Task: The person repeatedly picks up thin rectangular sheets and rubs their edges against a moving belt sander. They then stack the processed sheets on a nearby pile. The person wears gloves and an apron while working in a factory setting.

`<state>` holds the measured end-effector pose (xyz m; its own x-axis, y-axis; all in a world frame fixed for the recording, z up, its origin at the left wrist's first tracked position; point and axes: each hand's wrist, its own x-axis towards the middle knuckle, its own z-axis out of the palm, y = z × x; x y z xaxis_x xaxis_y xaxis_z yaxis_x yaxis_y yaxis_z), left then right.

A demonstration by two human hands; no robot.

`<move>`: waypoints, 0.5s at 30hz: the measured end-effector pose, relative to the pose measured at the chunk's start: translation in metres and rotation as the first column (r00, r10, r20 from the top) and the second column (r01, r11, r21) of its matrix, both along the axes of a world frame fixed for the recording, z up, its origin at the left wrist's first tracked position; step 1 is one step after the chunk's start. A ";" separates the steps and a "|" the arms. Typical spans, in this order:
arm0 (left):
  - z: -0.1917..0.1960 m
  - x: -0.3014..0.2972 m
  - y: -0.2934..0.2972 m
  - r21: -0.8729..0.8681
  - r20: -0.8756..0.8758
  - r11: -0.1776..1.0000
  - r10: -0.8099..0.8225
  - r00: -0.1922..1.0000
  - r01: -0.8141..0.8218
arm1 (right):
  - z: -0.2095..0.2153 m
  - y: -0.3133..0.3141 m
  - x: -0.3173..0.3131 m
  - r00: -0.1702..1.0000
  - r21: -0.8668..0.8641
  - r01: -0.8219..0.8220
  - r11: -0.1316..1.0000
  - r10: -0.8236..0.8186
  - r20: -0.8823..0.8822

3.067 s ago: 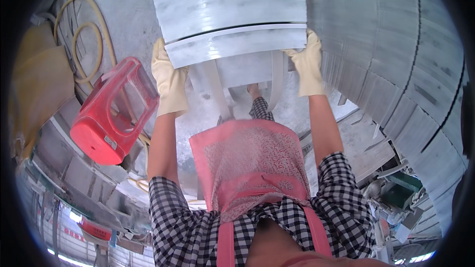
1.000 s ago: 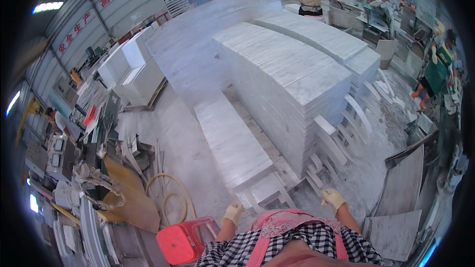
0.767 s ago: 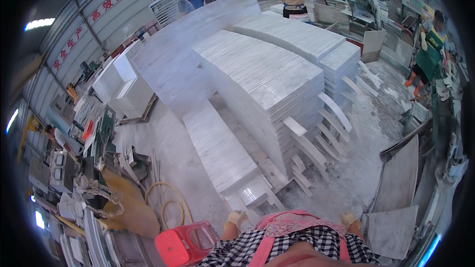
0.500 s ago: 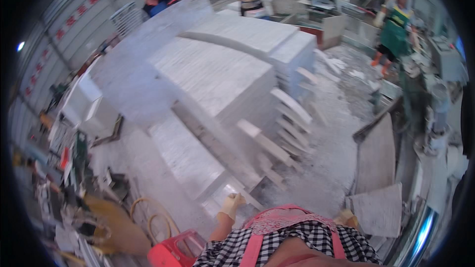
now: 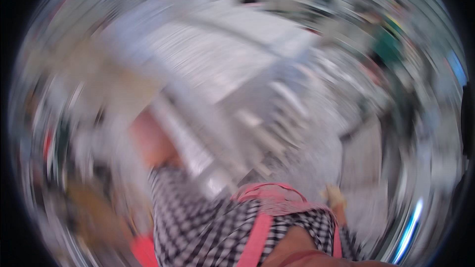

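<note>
- Head view strongly smeared; outlines approximate
- Left hand (image 5: 111, 76): raised toward the camera, a beige gloved blur at the end of the bare left forearm (image 5: 154, 141); fingers unreadable, cannot tell whether open, closed or gripping
- Right hand (image 5: 335, 197): low, in a pale yellow glove, just beside the right edge of the pink apron (image 5: 277, 200); finger state cannot be told
- Stack of pale slabs (image 5: 213, 54): large, standing on the grey floor (image 5: 316, 168) ahead of the person, its near corner toward the apron; left glove overlaps the scene to its left, contact cannot be told
- Low narrow stack (image 5: 185, 141): pale, along the left side of the large one, partly covered by the left forearm
- Pale strips (image 5: 288, 100): jutting out by the large stack's right side
- Grey panel (image 5: 363, 160): near the right hand
- Red object (image 5: 144, 251): left of the checked sleeve (image 5: 180, 207)
- Person in green (image 5: 388, 44): well apart, upper right, blurred
</note>
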<state>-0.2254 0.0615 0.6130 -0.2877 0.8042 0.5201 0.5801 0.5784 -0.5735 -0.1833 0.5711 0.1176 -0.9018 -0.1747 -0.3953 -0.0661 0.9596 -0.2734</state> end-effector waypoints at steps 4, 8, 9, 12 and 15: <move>-0.007 -0.015 0.055 -0.405 -0.015 0.831 -0.422 0.907 0.380 | -0.040 0.011 0.018 0.736 -0.507 0.673 0.538 -0.419 0.532; -0.053 0.044 0.091 -0.183 0.115 0.930 -0.303 0.946 0.320 | -0.043 0.013 0.060 0.849 -0.551 0.528 0.647 -0.405 0.338; -0.061 0.060 0.094 -0.067 0.187 0.971 -0.214 0.959 0.230 | -0.029 0.007 0.068 0.813 -0.572 0.581 0.578 -0.398 0.424; -0.073 0.068 0.089 0.072 0.417 0.993 -0.113 0.902 0.092 | 0.052 -0.007 0.087 0.698 -0.636 0.705 0.314 -0.464 0.545; -0.055 0.004 0.038 0.854 0.490 0.305 -0.745 0.452 -0.422 | 0.180 -0.045 0.001 0.885 -0.906 0.259 -0.333 -0.293 0.361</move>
<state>-0.2210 0.0998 0.5582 -0.8782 0.1513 0.4537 0.4688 0.0842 0.8793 -0.1822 0.5264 0.2972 -0.9963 -0.0312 -0.0804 0.0844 -0.5456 -0.8338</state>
